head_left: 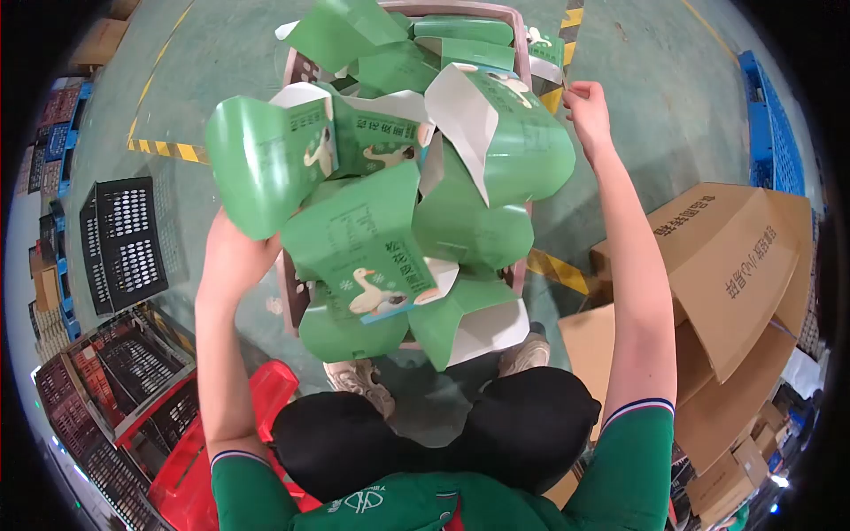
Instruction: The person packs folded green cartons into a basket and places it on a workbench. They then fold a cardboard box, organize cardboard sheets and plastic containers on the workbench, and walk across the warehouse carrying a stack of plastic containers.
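Green printed cardboard cartons (363, 243) with white insides and a goose picture lie heaped in a pale pink plastic crate (521, 53) between my knees and the far floor. My left hand (243, 248) is at the crate's left side, touching or just under a curved green carton (252, 168) that hides its fingers. Out past the crate's right rim, my right hand (588, 115) has its fingertips pinched at the edge of a small green-and-white carton (544, 51). That carton is partly hidden behind the crate and the heap.
Flattened brown cardboard boxes (726, 265) lean at the right. A black plastic crate (124, 245) stands on the left floor, near a red stool (221, 442) and stacked crates (124, 372). A blue pallet (770, 133) stands far right. Yellow-black tape (173, 150) marks the floor.
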`<state>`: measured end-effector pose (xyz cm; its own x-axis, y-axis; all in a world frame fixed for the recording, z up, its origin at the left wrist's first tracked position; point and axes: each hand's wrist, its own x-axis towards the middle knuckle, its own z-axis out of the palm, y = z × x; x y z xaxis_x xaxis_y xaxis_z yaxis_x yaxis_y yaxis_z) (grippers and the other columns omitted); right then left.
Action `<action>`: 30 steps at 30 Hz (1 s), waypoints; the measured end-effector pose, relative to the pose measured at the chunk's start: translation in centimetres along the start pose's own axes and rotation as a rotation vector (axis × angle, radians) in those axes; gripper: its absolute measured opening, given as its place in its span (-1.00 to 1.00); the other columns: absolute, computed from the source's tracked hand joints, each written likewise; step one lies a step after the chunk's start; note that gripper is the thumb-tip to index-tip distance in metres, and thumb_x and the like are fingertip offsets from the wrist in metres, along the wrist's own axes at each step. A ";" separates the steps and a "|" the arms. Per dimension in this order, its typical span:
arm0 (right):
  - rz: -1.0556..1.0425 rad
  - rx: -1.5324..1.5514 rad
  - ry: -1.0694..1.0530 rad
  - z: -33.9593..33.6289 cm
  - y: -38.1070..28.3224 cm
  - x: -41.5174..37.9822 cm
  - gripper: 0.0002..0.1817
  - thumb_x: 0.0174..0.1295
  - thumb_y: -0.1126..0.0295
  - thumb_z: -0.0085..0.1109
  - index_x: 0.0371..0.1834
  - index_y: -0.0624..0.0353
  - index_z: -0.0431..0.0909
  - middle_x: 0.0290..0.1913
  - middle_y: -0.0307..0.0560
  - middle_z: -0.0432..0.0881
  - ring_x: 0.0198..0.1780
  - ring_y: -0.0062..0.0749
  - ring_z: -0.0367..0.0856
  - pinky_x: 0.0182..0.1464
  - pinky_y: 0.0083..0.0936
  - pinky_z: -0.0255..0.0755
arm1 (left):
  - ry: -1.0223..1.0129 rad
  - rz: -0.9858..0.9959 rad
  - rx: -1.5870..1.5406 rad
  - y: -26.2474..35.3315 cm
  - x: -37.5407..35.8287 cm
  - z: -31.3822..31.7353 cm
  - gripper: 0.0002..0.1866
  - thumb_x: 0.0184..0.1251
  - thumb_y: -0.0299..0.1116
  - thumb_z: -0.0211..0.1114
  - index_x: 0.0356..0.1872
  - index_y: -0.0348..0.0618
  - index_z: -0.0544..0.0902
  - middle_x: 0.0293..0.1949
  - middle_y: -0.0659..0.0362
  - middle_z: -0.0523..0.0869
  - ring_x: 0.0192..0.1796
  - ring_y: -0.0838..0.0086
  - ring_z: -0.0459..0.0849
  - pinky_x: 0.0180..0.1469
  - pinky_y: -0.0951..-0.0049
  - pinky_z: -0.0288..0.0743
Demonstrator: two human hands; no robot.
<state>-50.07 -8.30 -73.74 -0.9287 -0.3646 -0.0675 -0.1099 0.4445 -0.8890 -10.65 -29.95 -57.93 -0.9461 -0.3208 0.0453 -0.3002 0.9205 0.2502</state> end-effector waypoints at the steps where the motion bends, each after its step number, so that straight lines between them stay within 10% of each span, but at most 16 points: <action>1: 0.050 0.012 -0.007 0.2 0.9 0.9 -0.61 -0.02 0.38 0.15 -0.12 0.32 0.37 -0.14 0.01 0.53 -0.05 -0.28 0.50 0.01 -0.46 0.33 | 0.005 0.030 0.033 0.2 0.1 -0.1 -0.77 0.01 -0.44 0.22 -0.23 -0.10 0.60 -0.34 0.00 0.59 -0.26 0.08 0.54 -0.18 0.20 0.42; 12: 0.187 -0.004 0.067 3.2 6.9 8.4 -0.25 -0.12 0.24 0.32 0.08 0.40 0.15 0.04 0.23 0.38 0.04 -0.12 0.41 0.11 -0.40 0.26 | -0.259 0.114 0.227 5.6 2.0 -3.1 -0.76 -0.21 -0.54 0.20 -0.38 -0.25 0.56 -0.32 0.12 0.54 -0.23 0.21 0.50 -0.17 0.28 0.39; 30: 0.130 0.327 -0.089 6.7 9.3 13.1 -0.14 -0.16 0.26 0.40 0.10 0.48 0.06 0.05 0.20 0.34 0.11 -0.21 0.35 0.12 -0.45 0.24 | -0.099 -0.094 0.108 7.1 -0.2 -3.3 -0.76 -0.15 -0.66 0.12 -0.35 -0.24 0.55 -0.32 0.13 0.60 -0.36 0.31 0.53 -0.27 0.41 0.38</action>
<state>-60.92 -14.44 -85.88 -0.8914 -0.3984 -0.2162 0.1400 0.2118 -0.9672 -12.24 -24.05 -52.98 -0.9190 -0.3880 -0.0698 -0.3941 0.9078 0.1431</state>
